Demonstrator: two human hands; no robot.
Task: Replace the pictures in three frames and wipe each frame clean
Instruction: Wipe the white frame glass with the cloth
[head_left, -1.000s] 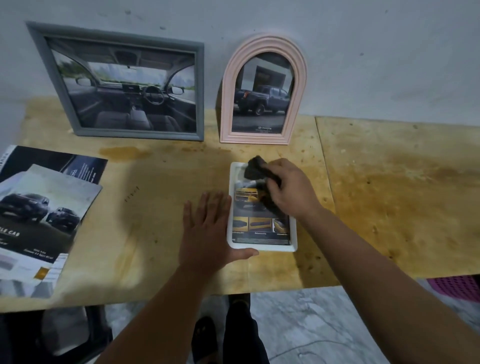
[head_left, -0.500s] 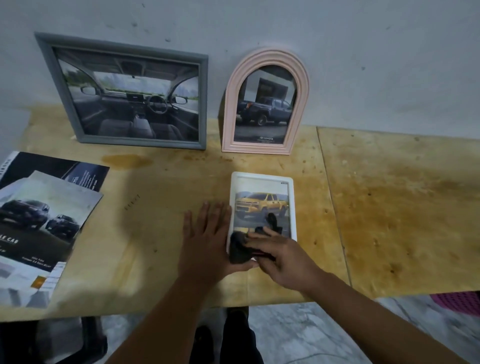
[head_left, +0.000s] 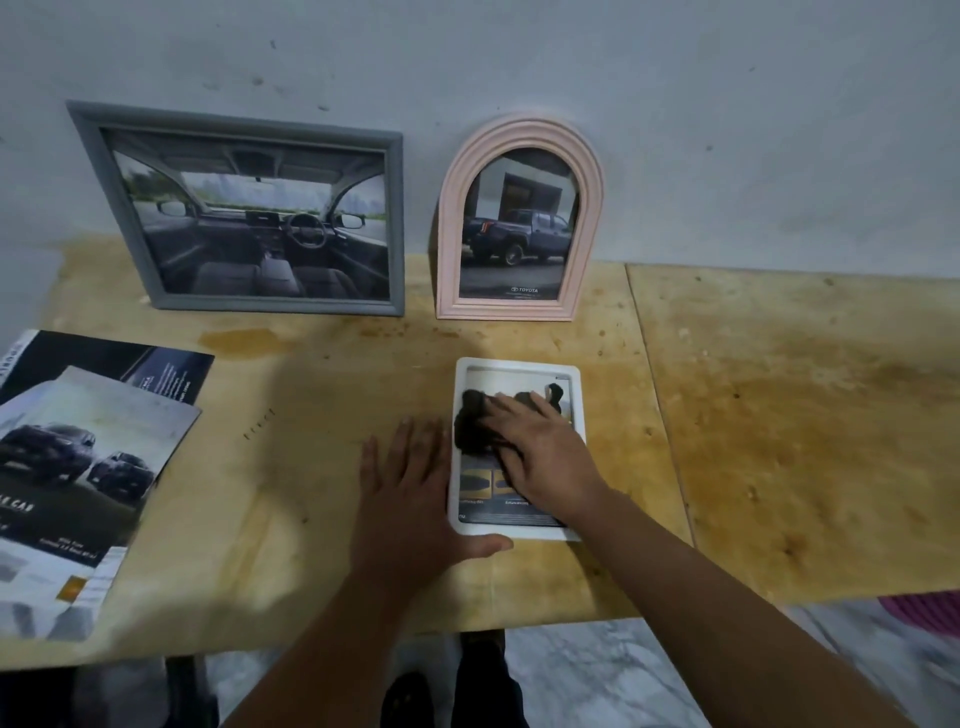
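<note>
Fingers of the left hand (head_left: 402, 499) lie straight and flat on the wooden surface (head_left: 779, 426), just left of the white frame (head_left: 519, 531), with the thumb hooked along the frame's near edge; this hand holds nothing and acts as a stop. Fingers of the right hand (head_left: 540, 452) are spread over a dark cloth (head_left: 470, 423), pressing it against the glass of the white frame; whether any finger curls around the cloth cannot be determined.

The white frame lies flat near the front edge of the surface. Left of it, brochures (head_left: 78, 467) lie stacked. Behind it, a grey frame (head_left: 244, 119) and a pink arched frame (head_left: 519, 135) stand propped at the wall, each showing a vehicle picture.

Judged procedure for the wiping step: keep the left hand braced so the frame cannot slide. Run the cloth in overlapping strokes across the glass, then along the white border. Apply moderate, even pressure; heavy force could shift the frame toward the front edge.
</note>
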